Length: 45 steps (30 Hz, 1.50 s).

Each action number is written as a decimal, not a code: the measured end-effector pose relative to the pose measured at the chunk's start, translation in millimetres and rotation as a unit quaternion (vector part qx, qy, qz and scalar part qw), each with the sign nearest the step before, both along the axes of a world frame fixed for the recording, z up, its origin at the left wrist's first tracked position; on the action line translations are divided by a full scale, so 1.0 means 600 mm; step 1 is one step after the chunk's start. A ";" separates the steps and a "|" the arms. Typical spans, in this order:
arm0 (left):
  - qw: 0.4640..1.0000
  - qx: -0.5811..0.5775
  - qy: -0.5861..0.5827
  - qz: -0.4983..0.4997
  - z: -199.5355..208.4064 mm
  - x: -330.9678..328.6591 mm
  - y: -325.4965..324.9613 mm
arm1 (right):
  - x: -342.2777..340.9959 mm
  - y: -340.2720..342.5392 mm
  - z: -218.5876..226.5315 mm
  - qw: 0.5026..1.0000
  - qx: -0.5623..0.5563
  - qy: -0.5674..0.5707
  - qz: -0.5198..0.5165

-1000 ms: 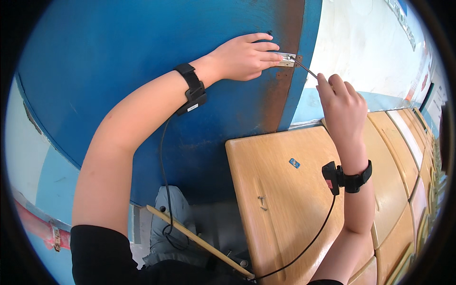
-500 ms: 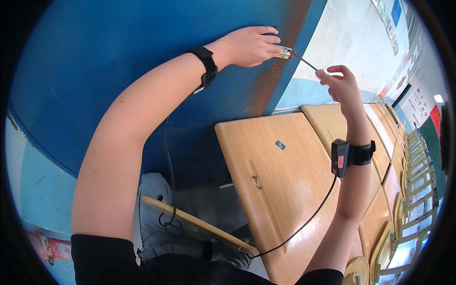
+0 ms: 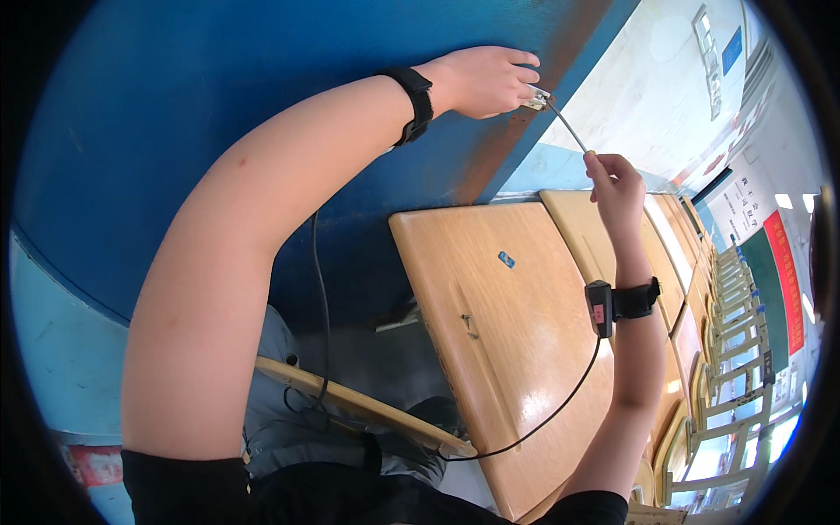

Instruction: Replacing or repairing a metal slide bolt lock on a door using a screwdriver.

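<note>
A small silvery metal latch (image 3: 536, 99) lies against the rust-marked edge of a blue door (image 3: 289, 70). My left hand (image 3: 486, 83) presses and holds it there, its fingers covering the left part of the latch. In my right hand (image 3: 619, 188) is a screwdriver (image 3: 570, 128), gripped at its handle, which the fingers mostly hide. The thin shaft slants up to the left and its tip meets the right end of the latch. Whether a screw sits under the tip is too small to tell.
Below the hands stands a wooden desk (image 3: 525, 350) with a few small metal screws (image 3: 470, 326) and a small blue sticker (image 3: 506, 259) on it. More desks and chairs (image 3: 731, 350) line the right. A black cable (image 3: 560, 411) runs from my right wrist device (image 3: 600, 308) across the desk.
My view has shifted a little. My right hand sits lower relative to the latch, with the screwdriver held more steeply and the fingers more tightly curled. My left hand stays on the latch.
</note>
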<state>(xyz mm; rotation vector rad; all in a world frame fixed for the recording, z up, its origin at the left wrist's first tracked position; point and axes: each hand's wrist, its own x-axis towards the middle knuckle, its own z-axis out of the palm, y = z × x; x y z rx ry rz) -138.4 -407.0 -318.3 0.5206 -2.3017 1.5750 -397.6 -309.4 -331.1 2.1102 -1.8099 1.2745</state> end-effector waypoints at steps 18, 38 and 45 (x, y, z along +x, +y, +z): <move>0.999 0.020 0.007 -0.029 0.003 0.000 -0.004 | -0.020 -0.018 -0.006 0.998 0.049 0.045 0.023; 0.999 0.053 -0.001 -0.003 0.004 -0.003 -0.003 | -0.030 -0.020 0.018 0.990 0.127 -0.062 0.006; 0.998 0.037 0.030 -0.045 -0.004 -0.004 -0.016 | -0.022 -0.020 -0.022 0.918 -0.247 0.298 -0.090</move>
